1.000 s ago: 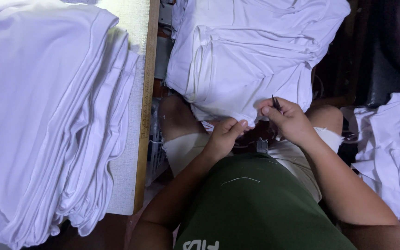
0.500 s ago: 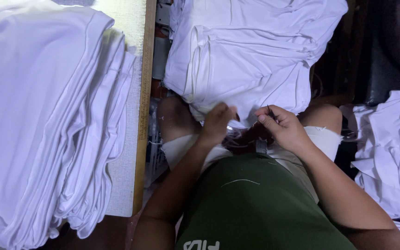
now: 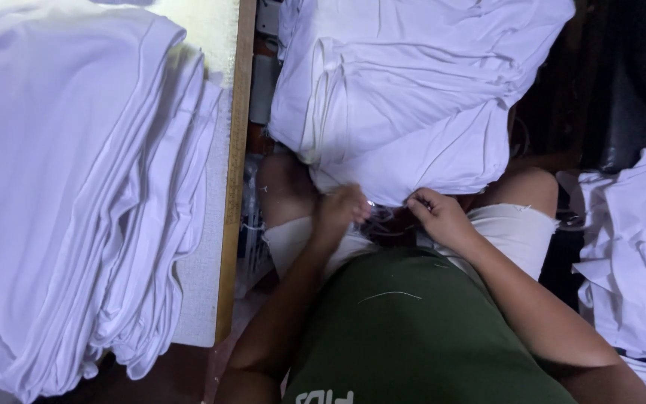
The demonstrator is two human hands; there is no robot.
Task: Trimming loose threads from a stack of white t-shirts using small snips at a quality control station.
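seated view down over a green shirt [image 3: 420,329] and pale shorts [image 3: 517,232], knees apart. left hand [image 3: 342,212] curled, fingertips pinched on the near hem of a white garment [image 3: 413,161] draped from the heap ahead down onto the lap; right hand [image 3: 439,217] likewise closed on the same hem, just beside the left, thumb and forefinger gripping cloth. something small and glinting between the two hands, too blurred to name; whether either hand holds it, cannot tell.

progress, as judged from the lie of things: tall folded stack of white garments [image 3: 76,187] squared up on the table [image 3: 211,299] at left, seemingly finished work; looser rumpled heap [image 3: 413,67] straight ahead, seemingly still to be gone through; further white pile [image 3: 629,262] at right, status unclear. one piece in hand, at its hem. stray thread [image 3: 390,294] lying on the shirt front.

edges and room: wooden table edge [image 3: 235,179] running close along the left knee [image 3: 282,183], stack overhanging toward it, so little sideways room for the left elbow. narrow cluttered gap between table and heap. heap pressing against both knees in front. right arm hemmed by the right-hand pile; dark space beyond it. freest room directly above the lap.
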